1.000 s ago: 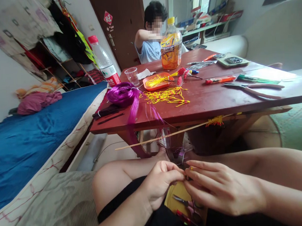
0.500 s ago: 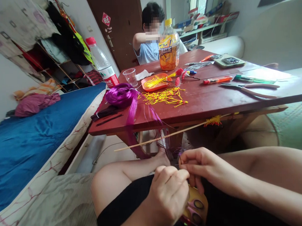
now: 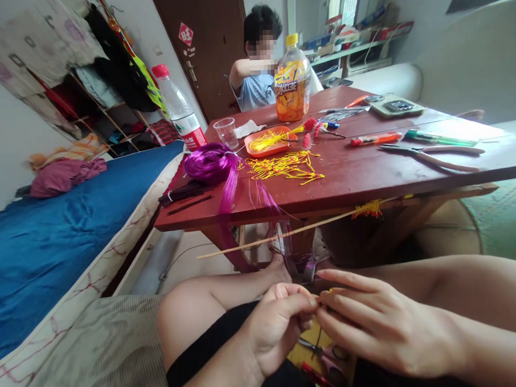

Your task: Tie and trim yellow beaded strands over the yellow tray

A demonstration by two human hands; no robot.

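My left hand (image 3: 278,324) is closed in a pinch above my lap. Its fingertips meet those of my right hand (image 3: 387,322), whose fingers are bent together around the same spot. What they pinch is very small and mostly hidden; only a bit of yellow shows by the right fingertips. Below the hands, scissors (image 3: 333,353) with pinkish handles lie on a yellow surface (image 3: 300,356) in my lap, beside a red object (image 3: 315,376). A thin stick (image 3: 277,237) with yellow-and-red strands (image 3: 368,208) tied along it lies by the table's near edge.
On the red table (image 3: 338,178) are purple fibre (image 3: 209,163), yellow strands (image 3: 282,167), an orange tray (image 3: 267,150), pliers (image 3: 427,152), a tea bottle (image 3: 292,81) and a water bottle (image 3: 181,114). Another person (image 3: 253,85) sits across. A blue bed (image 3: 79,218) stands left.
My hands have turned: the left palm side now shows and the right hand has come down over its fingertips. The scissors below have come into view. The view has shifted slightly.
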